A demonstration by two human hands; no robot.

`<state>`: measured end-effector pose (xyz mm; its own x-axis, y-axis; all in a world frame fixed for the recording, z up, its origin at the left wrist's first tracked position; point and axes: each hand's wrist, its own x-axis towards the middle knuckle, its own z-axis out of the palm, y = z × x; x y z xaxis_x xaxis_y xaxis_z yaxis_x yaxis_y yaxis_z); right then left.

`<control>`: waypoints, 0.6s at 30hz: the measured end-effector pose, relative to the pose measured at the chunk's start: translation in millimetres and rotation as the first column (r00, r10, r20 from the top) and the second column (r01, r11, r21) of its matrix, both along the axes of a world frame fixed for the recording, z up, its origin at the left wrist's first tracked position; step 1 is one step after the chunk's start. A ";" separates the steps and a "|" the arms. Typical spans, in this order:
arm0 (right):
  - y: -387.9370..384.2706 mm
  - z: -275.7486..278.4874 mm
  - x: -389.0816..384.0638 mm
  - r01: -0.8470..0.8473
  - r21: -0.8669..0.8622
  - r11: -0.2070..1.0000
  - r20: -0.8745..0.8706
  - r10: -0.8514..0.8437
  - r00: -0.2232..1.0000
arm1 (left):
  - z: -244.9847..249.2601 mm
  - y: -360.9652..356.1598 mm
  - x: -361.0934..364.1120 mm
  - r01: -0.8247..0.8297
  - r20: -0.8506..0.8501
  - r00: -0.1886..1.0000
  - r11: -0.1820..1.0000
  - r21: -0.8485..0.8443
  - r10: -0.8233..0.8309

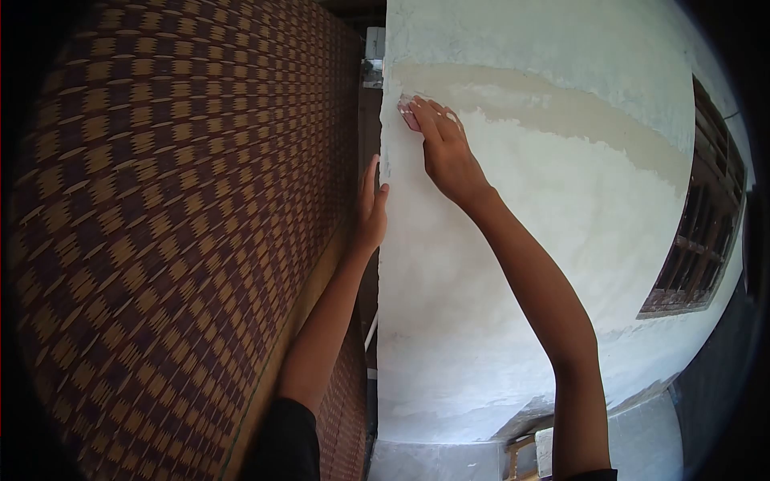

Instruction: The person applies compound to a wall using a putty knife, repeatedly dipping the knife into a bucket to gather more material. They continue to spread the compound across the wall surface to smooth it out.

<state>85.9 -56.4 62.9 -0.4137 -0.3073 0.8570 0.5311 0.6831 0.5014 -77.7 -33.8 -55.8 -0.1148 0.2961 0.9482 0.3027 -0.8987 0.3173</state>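
High on the white wall (497, 224), close to its left edge, my right hand (449, 152) presses a small pinkish piece (410, 115) against the surface. Its fingers are bent round the piece, and whitish marks show on the fingertips. Lower and to the left, my left hand (372, 210) rests at the wall's vertical edge with its fingers stretched upward and the thumb apart; nothing shows in it. A beige unpainted-looking band (561, 106) crosses the upper wall, to the right of my right hand.
A woven brown and tan panel (184, 176) stands close on the left, with a narrow dark gap between it and the wall. A barred window (696, 216) is at the right. A wooden frame (523, 458) and a pale block (545, 450) are at the bottom.
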 end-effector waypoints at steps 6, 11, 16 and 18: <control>23.5 4.9 -1.8 0.212 0.098 0.972 0.012 -0.214 0.977 | 0.9 6.3 -2.4 0.036 -0.033 0.999 0.999 0.030 -0.035; 34.5 5.5 -1.8 0.250 0.134 0.959 0.026 -0.256 0.966 | -0.6 10.8 4.3 0.051 -0.004 0.999 0.998 0.026 -0.051; 41.3 5.5 -8.9 0.326 0.167 0.930 0.001 -0.331 0.944 | -1.8 13.5 1.4 0.059 -0.006 0.998 0.996 0.061 -0.059; 43.6 3.5 -13.5 0.338 0.167 0.926 -0.006 -0.342 0.940 | -2.7 12.5 0.0 0.052 -0.007 0.999 0.997 0.052 -0.051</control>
<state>72.3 -12.8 66.4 -0.5369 -0.2796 0.7960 0.7041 0.3712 0.6054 -77.7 -21.3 -58.5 -0.0952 0.2519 0.9631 0.2572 -0.9284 0.2682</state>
